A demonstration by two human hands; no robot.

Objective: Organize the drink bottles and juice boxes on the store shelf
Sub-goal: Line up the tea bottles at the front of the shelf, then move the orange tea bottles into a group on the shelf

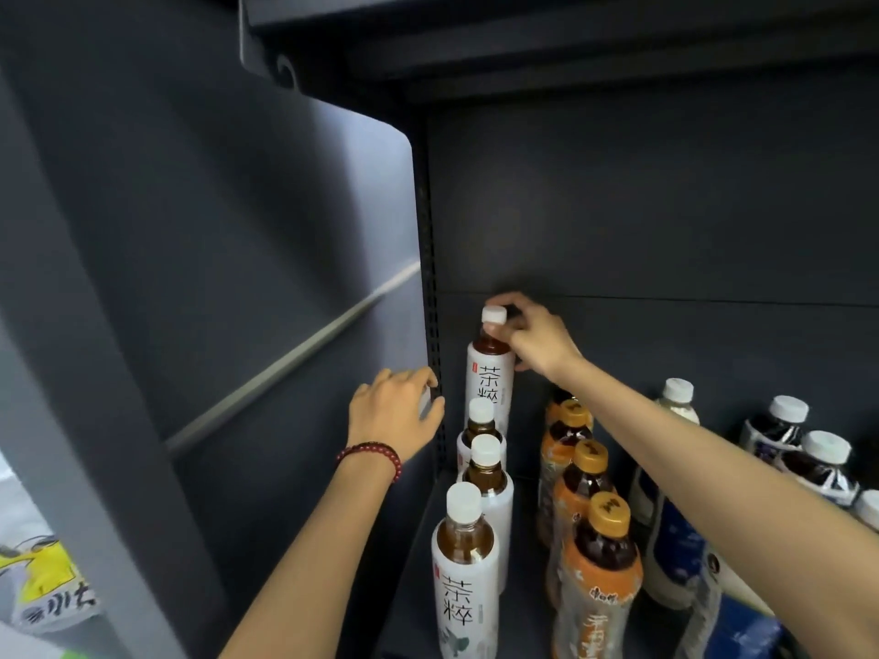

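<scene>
My right hand [532, 340] grips the neck and white cap of a white-labelled tea bottle [490, 382], which stands upright at the back of the leftmost row. In front of it stand three more white-labelled tea bottles [468, 587] in a line toward me. My left hand [390, 416], with a red bead bracelet on the wrist, holds the front edge of the shelf's left side panel [238, 278], fingers curled round it. Whether the held bottle touches the shelf board [523, 530] is hidden by the bottles in front.
A row of orange-labelled, gold-capped bottles [594, 582] stands right of the tea row. Farther right are blue-labelled bottles [675, 539] and dark bottles with white caps [775, 425]. The upper shelf [571, 40] hangs overhead. A yellow packet [43, 582] lies at the lower left.
</scene>
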